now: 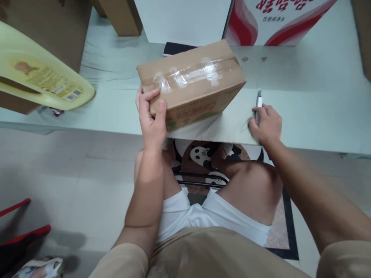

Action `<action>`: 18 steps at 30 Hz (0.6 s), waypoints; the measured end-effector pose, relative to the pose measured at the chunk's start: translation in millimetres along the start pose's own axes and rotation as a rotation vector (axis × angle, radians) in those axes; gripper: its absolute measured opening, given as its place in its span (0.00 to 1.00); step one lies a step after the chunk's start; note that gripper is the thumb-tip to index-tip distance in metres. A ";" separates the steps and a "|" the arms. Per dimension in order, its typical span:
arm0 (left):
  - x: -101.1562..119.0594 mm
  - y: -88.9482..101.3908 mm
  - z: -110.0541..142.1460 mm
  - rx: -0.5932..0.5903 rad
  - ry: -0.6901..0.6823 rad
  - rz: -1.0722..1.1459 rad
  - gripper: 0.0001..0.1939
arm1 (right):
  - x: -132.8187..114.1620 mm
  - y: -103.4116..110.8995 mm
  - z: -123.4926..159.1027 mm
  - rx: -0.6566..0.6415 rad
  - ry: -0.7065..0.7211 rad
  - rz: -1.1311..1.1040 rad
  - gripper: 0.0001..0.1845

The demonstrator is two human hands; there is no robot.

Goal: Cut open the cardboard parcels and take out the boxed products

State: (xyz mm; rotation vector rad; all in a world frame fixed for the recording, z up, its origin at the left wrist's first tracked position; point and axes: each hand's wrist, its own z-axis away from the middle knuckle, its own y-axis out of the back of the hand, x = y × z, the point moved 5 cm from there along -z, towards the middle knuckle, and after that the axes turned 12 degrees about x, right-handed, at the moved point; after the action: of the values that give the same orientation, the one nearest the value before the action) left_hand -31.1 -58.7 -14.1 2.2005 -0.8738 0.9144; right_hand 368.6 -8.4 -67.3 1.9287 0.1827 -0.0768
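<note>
A brown cardboard box [191, 83], sealed with clear tape along its top, lies on the pale green table [304, 112]. My left hand [151, 116] grips the box's near left corner, thumb on its front face and fingers wrapped round the side. To the right of the box, my right hand [266, 124] rests on the table with fingers closed round a small white utility knife [258, 103], whose tip points away from me. The knife is a short way clear of the box.
A yellow plastic bottle [40, 79] lies at the left of the table. A dark phone [177, 48] sits behind the box. A red and white carton [278, 19] and brown cardboard boxes [121, 15] stand at the back. Red handles [26, 231] show on the floor at lower left.
</note>
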 end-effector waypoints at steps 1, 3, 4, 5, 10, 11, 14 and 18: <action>4.2 1.3 0.5 0.038 0.001 0.016 0.21 | 0.1 -0.1 -0.4 0.004 -0.001 0.000 0.26; 13.5 4.8 3.2 0.078 -0.001 0.052 0.20 | 1.0 -0.7 -1.1 0.018 -0.013 -0.016 0.26; 17.7 6.1 5.0 0.070 -0.003 0.068 0.20 | 2.0 -1.3 -1.3 0.026 -0.026 -0.033 0.26; 21.1 7.4 6.6 0.060 -0.003 0.082 0.20 | 3.7 -2.0 -1.3 0.037 -0.047 -0.059 0.26; 24.8 8.6 9.5 0.040 -0.001 0.108 0.21 | 15.0 -6.1 1.7 0.121 -0.169 -0.171 0.28; 24.0 7.2 9.6 0.046 -0.010 0.113 0.22 | 16.6 -6.2 2.6 0.140 -0.181 -0.178 0.29; 21.2 1.9 9.9 0.087 -0.047 0.143 0.22 | 20.6 -2.8 3.9 0.220 -0.208 -0.193 0.30; 18.4 -4.9 9.6 0.136 -0.084 0.196 0.22 | 20.9 12.7 -3.1 0.311 -0.197 -0.262 0.33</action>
State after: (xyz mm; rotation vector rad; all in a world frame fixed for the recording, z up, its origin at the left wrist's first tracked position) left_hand -13.7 -68.9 -7.0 2.3129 -1.1131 1.0048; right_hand 391.2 -8.1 -57.4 2.1811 0.3044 -0.4935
